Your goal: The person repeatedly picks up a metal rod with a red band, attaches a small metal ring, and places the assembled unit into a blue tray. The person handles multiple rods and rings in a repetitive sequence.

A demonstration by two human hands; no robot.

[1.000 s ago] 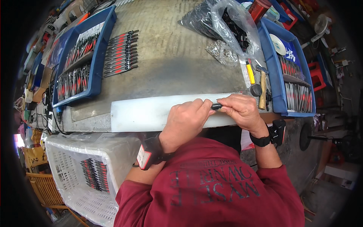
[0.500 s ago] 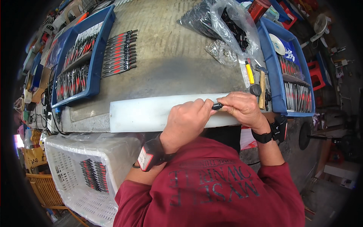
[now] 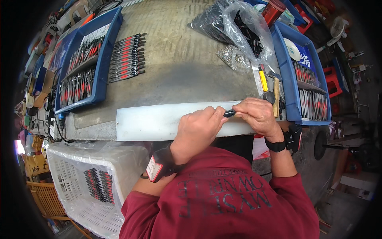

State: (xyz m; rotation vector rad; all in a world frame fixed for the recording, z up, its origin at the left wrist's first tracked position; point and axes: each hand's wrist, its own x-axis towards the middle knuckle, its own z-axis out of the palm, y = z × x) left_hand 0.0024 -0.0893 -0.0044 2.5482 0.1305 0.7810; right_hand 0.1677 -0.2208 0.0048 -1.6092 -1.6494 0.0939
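A small, glossy black piece [image 3: 229,113] sits between my two hands, over a long white board [image 3: 147,121] at the table's near edge. My left hand [image 3: 200,126] pinches its left end with thumb and curled fingers. On its right end, my right hand [image 3: 258,114] grips with fingertips closed. Most of the piece is covered by my fingers, so its full shape is hidden. Farther up the table, to the left, slim black-and-red pen-shaped tools [image 3: 128,55] lie side by side in a row.
Blue trays of similar tools stand left [image 3: 101,75] and right [image 3: 283,71]. Clear bags of black parts [image 3: 242,24] and small metal pieces [image 3: 234,57] lie back right. Near my right hand are a yellow-handled cutter [image 3: 263,81] and a hammer [image 3: 276,95]. A white plastic-lined crate [image 3: 115,167] stands lower left.
Both hands keep their grip on the black piece, which now shows slightly more between the fingers. The whole view has shifted a little; nothing is let go.
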